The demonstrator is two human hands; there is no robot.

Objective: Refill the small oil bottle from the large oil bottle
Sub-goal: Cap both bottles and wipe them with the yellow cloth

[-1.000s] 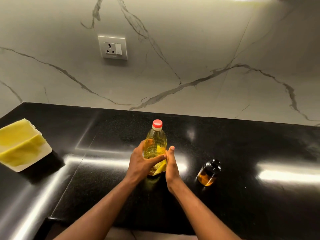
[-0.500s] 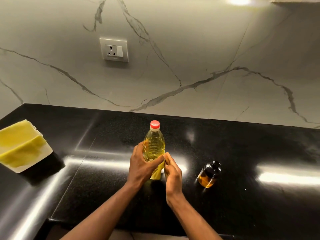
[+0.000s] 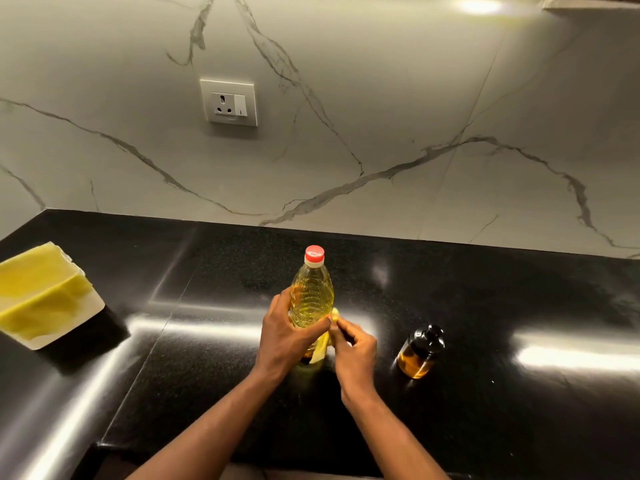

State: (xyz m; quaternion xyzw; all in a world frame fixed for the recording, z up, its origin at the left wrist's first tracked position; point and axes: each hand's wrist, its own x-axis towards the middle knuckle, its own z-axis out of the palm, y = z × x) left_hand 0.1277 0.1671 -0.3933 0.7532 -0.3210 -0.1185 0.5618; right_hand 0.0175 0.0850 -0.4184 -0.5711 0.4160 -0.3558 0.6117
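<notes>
The large oil bottle, clear plastic with yellow oil and a red cap, stands upright on the black counter. My left hand grips its lower body from the left. My right hand is just right of the bottle, its fingers curled and pinching the yellow label at the bottle's lower side. The small oil bottle, dark amber glass with a black top, stands on the counter to the right, apart from both hands.
A white box holding a yellow cloth sits at the counter's left. A wall socket is on the marble backsplash behind. The counter's front edge runs under my forearms.
My right hand went from a flat, straight-fingered pose beside the bottle to curled fingers pinching the yellow label. My left hand kept its grip on the bottle.
</notes>
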